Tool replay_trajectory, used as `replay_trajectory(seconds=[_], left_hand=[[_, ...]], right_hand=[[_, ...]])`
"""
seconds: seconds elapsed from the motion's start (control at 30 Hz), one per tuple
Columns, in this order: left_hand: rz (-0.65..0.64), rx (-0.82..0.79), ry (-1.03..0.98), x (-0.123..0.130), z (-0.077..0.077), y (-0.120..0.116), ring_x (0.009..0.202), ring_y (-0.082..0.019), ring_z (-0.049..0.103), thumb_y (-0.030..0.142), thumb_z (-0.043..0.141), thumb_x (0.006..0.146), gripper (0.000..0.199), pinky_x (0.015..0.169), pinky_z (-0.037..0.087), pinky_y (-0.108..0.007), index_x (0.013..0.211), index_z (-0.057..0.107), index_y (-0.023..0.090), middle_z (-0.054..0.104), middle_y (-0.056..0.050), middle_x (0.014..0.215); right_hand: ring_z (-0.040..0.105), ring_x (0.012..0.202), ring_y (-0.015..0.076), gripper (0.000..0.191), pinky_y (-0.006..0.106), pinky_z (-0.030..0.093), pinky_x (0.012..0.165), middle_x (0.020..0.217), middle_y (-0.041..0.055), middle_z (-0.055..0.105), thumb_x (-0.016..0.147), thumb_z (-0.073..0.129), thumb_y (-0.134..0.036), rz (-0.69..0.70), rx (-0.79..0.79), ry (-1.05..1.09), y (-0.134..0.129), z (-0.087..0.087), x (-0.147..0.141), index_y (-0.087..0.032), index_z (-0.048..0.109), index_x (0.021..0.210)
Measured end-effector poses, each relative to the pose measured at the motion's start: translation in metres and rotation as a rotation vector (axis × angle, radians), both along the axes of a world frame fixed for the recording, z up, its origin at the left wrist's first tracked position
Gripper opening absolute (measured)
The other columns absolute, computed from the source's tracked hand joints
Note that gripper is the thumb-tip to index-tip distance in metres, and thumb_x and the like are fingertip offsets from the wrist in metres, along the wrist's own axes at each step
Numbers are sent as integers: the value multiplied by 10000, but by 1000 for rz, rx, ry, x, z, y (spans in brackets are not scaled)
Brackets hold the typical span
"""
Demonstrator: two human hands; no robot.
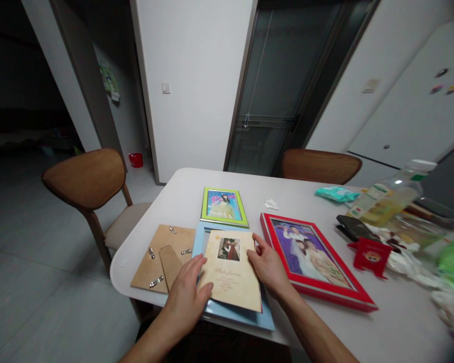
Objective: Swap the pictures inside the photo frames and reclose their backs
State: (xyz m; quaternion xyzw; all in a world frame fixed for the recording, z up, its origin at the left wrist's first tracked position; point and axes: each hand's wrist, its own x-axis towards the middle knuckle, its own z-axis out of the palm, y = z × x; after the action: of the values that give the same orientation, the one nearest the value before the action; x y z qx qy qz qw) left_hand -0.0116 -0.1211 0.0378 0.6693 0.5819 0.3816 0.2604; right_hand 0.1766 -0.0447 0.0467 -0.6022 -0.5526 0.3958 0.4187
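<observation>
A cream printed card [230, 276] with a small photo lies over a light blue frame [249, 317] at the table's near edge. My left hand [189, 292] holds the card's left edge, thumb on top. At the card's upper right edge, my right hand [267, 262] pinches it between thumb and fingers. Left of the blue frame lies a brown backing board [147, 269] with metal clips and a stand flap. Beyond is a green frame [223, 206] with a portrait. On the right rests a red frame [314, 257] holding a couple's photo.
The white table [166, 201] also bears a crumpled tissue [271, 203], a teal packet [336, 193], a large bottle [389, 196], a black object [355, 229], a red item [372, 257] and plastic bags at the right. Wooden chairs [87, 179] stand at the left and far side.
</observation>
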Motion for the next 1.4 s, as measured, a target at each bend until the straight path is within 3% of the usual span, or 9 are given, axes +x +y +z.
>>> replay_trajectory(seconds=[0.17,0.4,0.53,0.63,0.9,1.2,1.3,1.4], left_hand=[[-128,-10,300,4,1,-3,1166,-238,358,203,508,706,418,988,266,-426,1112,480,109,432,-149,1239],[-179,-22,437,4,5,-4,1191,-222,323,219,494,733,423,995,250,-431,1137,445,104,400,-153,1264],[-207,-20,485,6,7,-5,1192,-221,321,216,501,726,412,998,231,-445,1127,454,135,405,-129,1267],[-213,-25,507,8,8,-4,1180,-223,343,205,493,729,399,991,230,-459,1123,460,150,420,-120,1257],[-215,-5,530,9,4,-3,1151,-236,384,223,467,741,361,980,231,-469,1096,484,164,461,-121,1223],[-252,1,485,8,11,-5,1134,-229,402,199,475,728,360,979,233,-463,1086,487,167,497,-112,1187],[-232,67,439,-13,14,-12,1191,-214,323,203,486,723,440,996,202,-461,1158,422,193,427,-93,1256],[-104,55,471,-50,10,-18,1215,-253,271,249,559,674,525,983,203,-493,1174,408,194,357,-110,1302]], right_hand=[[469,441,97,516,172,340,403,542,-26,527,667,418,-221,-7,28,-102,5,-4,-6,-98,434,1167],[471,437,106,531,190,341,412,537,-25,535,671,411,-245,-15,36,-141,11,-14,-4,-92,425,1180],[561,688,157,455,246,416,619,812,75,627,718,383,-249,-24,169,-392,9,-18,-8,-103,480,1137],[510,897,196,383,300,368,789,970,116,596,752,380,-234,12,277,-684,5,-19,-12,-112,522,1086],[279,1164,270,348,413,286,864,1284,108,356,796,361,-250,145,224,-1010,-4,-23,-16,-183,494,1110],[266,1165,297,319,449,265,848,1277,104,365,797,347,-236,182,238,-1074,-7,-20,-17,-177,509,1066],[290,1151,266,332,418,259,871,1242,116,403,782,377,-228,202,313,-992,-13,-11,-27,-159,495,1085],[378,1067,227,337,368,265,874,1147,110,490,770,415,-244,326,412,-856,-26,0,-50,-159,502,1085]])
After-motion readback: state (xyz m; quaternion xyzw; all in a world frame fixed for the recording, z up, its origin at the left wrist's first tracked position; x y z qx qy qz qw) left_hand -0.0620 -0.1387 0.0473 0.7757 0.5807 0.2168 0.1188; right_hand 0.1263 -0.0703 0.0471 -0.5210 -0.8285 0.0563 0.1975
